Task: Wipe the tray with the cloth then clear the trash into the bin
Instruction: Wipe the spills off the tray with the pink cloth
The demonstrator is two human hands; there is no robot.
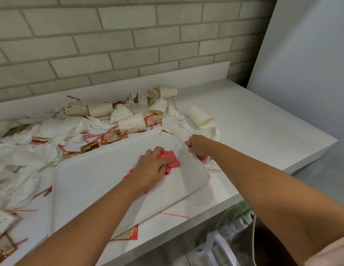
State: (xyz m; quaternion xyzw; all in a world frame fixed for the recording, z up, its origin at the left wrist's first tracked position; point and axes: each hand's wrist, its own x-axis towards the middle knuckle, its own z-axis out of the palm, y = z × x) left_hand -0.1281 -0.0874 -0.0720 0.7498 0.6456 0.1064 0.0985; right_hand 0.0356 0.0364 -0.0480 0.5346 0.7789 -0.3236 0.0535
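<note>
Legible txt: "Coffee mate" on red/cream sachet (152, 120) lying just beyond far edge of tray (90, 179). Same brand on 2nd sachet (110, 136), on worktop (244, 116) further left. Print on gold packet (89, 147) & logo on dotted cup (131, 125): too small to read.

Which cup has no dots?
The plain cream cup, lying on its side alone on the counter beyond the right hand; the other cups all carry orange dots.
</note>
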